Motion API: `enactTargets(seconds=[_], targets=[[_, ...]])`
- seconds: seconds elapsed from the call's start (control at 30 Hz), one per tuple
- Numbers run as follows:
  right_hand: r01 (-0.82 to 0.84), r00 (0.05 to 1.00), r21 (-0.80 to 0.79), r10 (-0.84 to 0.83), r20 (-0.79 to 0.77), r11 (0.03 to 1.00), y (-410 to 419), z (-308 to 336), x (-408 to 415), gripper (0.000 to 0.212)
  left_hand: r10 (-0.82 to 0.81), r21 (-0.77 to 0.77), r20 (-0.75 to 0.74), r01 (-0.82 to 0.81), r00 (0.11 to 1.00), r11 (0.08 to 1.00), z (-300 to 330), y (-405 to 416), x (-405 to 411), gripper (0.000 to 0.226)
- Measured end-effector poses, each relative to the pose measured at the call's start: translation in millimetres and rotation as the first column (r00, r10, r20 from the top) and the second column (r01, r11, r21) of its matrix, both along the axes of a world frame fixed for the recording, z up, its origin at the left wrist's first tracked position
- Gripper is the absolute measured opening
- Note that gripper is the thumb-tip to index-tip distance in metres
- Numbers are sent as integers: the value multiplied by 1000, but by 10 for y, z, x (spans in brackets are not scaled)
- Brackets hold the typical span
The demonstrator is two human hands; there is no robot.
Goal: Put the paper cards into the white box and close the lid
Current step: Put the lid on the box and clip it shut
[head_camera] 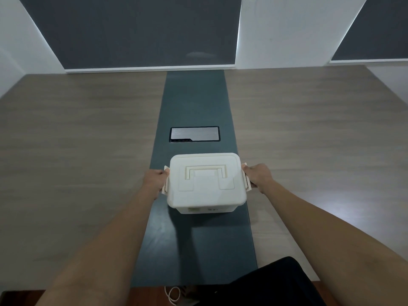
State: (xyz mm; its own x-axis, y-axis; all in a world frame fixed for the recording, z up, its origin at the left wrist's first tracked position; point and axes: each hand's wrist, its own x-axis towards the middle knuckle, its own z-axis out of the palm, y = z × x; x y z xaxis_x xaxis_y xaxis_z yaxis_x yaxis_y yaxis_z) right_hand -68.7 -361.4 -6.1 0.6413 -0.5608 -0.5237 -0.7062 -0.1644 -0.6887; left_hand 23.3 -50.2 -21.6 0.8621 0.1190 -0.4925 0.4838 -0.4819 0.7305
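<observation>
White box [206, 186] sits on the table's dark middle strip [194, 102], lid on, just in front of the shiny panel [194, 134]. Left hand [154, 181] and right hand [258, 176] each press a side clip.

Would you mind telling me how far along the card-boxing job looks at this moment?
Nearly finished, it seems. Done: the lid sits on the white box, and no loose cards show on the table; whether they are inside cannot be seen. In hand: the left hand and right hand are each at a side latch. Left: the latches appear flared out, so probably pressing them shut.
</observation>
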Motion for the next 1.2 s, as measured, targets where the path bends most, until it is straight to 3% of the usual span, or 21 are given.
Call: enactTargets(seconds=[0.1,0.23,0.4,0.5,0.6,0.67,0.77,0.8,0.9,1.0,1.07,1.2], targets=[[-58,998,-77,58,-10,995,75,93,51,43,-26,113,33,22,999,993,57,-79,21,35],[-57,998,-28,57,10,998,167,132,121,37,2,179,46,-10,999,984,82,-155,29,36],[-137,990,-31,136,-26,990,346,155,220,48,-8,100,60,2,998,995,97,-288,66,40],[-178,983,-30,177,-51,984,381,172,292,49,-20,52,52,18,998,999,97,-305,125,31],[-189,981,68,191,-33,980,385,193,367,53,-51,-15,11,51,999,999,98,-272,254,30],[-202,979,184,204,10,962,377,216,437,68,-72,-63,-2,71,997,995,122,-264,334,39],[-238,970,279,240,29,930,186,-13,666,122,-146,-48,32,147,989,988,123,-247,470,59],[-263,964,287,263,38,921,82,-190,762,127,-171,-33,37,173,985,984,133,-232,500,63],[-260,965,271,260,38,927,114,17,735,126,-182,-6,54,183,982,983,171,-150,505,74],[-209,973,124,194,123,970,251,199,494,78,-84,-9,198,87,977,996,157,-74,336,68],[-162,965,-33,165,205,986,241,20,278,62,19,11,273,-23,962,1000,53,11,155,58],[-248,950,-280,289,116,927,240,-631,-231,62,-5,181,242,-40,970,983,-549,275,-231,75]])
